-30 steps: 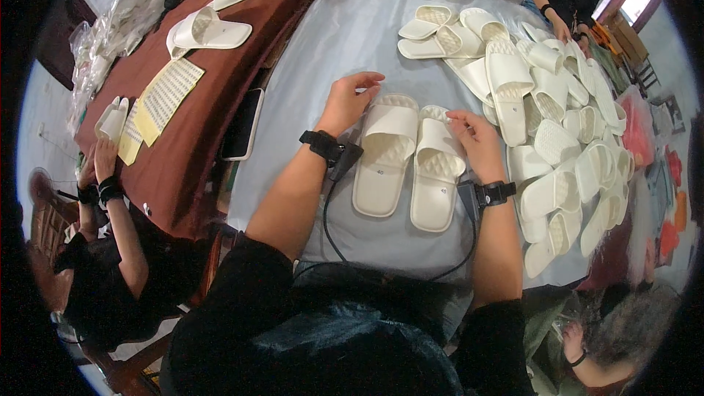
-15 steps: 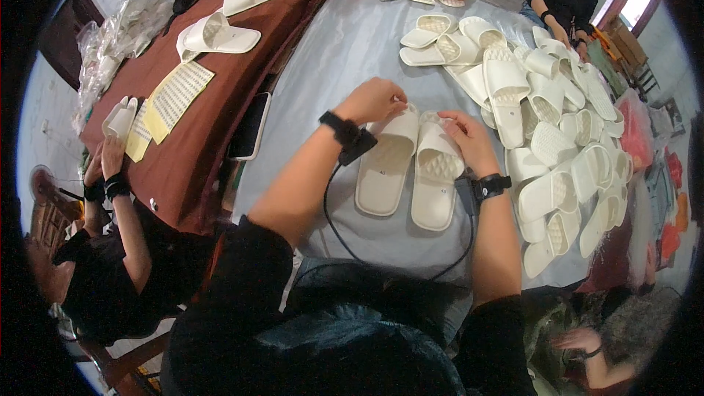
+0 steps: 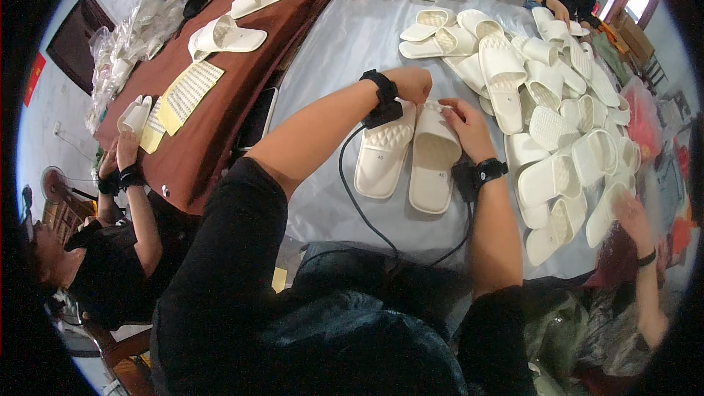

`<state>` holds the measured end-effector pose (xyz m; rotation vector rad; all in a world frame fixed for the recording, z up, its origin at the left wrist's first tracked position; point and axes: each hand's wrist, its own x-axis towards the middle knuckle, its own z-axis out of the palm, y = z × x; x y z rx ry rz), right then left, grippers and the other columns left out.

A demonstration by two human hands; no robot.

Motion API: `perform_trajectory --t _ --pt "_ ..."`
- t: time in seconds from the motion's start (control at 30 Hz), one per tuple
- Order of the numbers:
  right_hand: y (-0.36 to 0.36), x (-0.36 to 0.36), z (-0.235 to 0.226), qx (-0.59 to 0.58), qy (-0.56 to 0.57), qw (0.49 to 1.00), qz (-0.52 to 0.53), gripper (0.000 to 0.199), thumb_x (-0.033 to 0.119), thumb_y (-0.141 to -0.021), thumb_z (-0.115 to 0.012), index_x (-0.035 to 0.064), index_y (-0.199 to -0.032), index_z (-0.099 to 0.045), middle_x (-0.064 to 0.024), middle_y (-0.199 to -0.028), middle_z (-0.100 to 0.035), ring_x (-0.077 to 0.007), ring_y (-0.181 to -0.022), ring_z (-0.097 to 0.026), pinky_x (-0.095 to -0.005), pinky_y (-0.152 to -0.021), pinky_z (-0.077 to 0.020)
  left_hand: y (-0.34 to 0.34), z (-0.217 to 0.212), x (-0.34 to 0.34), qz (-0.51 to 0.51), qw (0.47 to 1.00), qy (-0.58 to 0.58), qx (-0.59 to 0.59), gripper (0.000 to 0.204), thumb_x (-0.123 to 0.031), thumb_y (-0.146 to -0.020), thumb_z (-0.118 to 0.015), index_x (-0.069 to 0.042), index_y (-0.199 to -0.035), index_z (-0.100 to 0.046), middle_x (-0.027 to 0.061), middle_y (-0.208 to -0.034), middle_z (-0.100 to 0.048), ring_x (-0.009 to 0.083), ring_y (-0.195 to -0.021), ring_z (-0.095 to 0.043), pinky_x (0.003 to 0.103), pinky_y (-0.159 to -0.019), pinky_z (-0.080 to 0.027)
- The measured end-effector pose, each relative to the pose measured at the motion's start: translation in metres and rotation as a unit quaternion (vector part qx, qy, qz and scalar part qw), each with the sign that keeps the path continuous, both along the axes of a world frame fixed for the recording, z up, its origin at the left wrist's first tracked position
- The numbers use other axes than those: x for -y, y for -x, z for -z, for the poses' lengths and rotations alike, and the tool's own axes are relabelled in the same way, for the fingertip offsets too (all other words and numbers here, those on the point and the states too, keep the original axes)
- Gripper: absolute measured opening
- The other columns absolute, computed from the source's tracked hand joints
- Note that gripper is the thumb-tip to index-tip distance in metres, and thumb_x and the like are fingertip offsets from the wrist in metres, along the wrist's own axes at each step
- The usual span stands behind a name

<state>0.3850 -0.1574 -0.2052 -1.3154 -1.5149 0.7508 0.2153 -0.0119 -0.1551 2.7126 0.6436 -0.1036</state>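
Note:
A pair of cream slippers lies before me, toes pointing away: the left slipper (image 3: 383,165) and the right slipper (image 3: 433,176). Over their far ends is my left hand (image 3: 409,85), closed with its fingertips pinched near the toe of the right slipper. Whatever it pinches is too small to make out. My right hand (image 3: 471,130) grips the right slipper's toe edge with bent fingers, its palm beside the strap. Both wrists wear black bands with small boxes, and a dark cable hangs from each.
A large heap of cream slippers (image 3: 546,117) covers the table's right side; a co-worker's hand (image 3: 632,216) touches its near edge. On the brown-covered table (image 3: 213,121) at left lie yellow label sheets (image 3: 189,95) and more slippers. Other people work at the far and left edges.
My left hand has moved right, from the left slipper's toe to the right one's. My right hand stays by the right slipper. At lower right, a co-worker's hand has risen to the heap.

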Motion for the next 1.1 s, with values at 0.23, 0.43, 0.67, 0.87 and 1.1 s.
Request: perform_trajectory --t 0.23,0.43,0.67,0.87,1.1 --pt "-0.001 0.008 -0.008 0.050 -0.110 0.988 0.097 0.035 0.018 -0.090 -0.064 0.0088 -0.123 -0.064 -0.0103 -0.115 -0.067 -0.0229 -0.106 -0.057 -0.0323 -0.081 -0.0495 0.004 -0.024 0.005 -0.096 0.951 0.230 0.183 0.012 -0.009 -0.095 -0.057 0.002 -0.090 -0.058 0.0073 -0.081 -0.068 0.0161 -0.073 -0.066 0.032 -0.067 -0.055" --pt "0.007 0.012 -0.019 -0.006 -0.110 0.988 0.105 0.032 0.015 -0.089 -0.065 0.0062 -0.120 -0.064 -0.0086 -0.103 -0.069 -0.0197 -0.093 -0.061 -0.0306 -0.076 -0.0496 -0.011 -0.048 0.023 0.043 0.972 0.180 0.146 0.012 -0.010 -0.094 -0.059 0.002 -0.093 -0.060 0.0058 -0.080 -0.067 0.0133 -0.076 -0.063 0.029 -0.073 -0.052" --pt "-0.004 0.005 -0.007 -0.062 -0.096 0.985 0.127 0.014 0.013 -0.090 -0.064 -0.0007 -0.089 -0.068 -0.0066 -0.070 -0.066 -0.0149 -0.064 -0.062 -0.0291 -0.064 -0.0476 -0.010 -0.035 0.026 0.038 0.970 0.206 0.126 0.011 -0.009 -0.090 -0.063 0.002 -0.090 -0.063 0.0060 -0.082 -0.067 0.0125 -0.076 -0.062 0.028 -0.072 -0.051" --pt "-0.007 0.005 -0.004 -0.079 -0.093 0.980 0.155 0.012 0.012 -0.090 -0.064 0.0008 -0.087 -0.067 -0.0059 -0.069 -0.066 -0.0134 -0.064 -0.061 -0.0280 -0.062 -0.0464 0.025 -0.018 0.012 -0.025 0.993 0.086 0.075 0.014 -0.013 -0.086 -0.068 0.000 -0.091 -0.067 0.0065 -0.081 -0.068 0.0148 -0.073 -0.061 0.032 -0.069 -0.050" --pt "-0.006 0.004 0.000 -0.088 -0.067 0.981 0.160 0.012 0.013 -0.089 -0.064 0.0009 -0.088 -0.067 -0.0054 -0.069 -0.065 -0.0131 -0.064 -0.061 -0.0281 -0.063 -0.0468 0.043 -0.004 0.012 -0.055 0.983 0.123 0.122 0.018 -0.016 -0.088 -0.068 0.001 -0.093 -0.068 0.0079 -0.085 -0.070 0.0165 -0.075 -0.063 0.032 -0.070 -0.050"
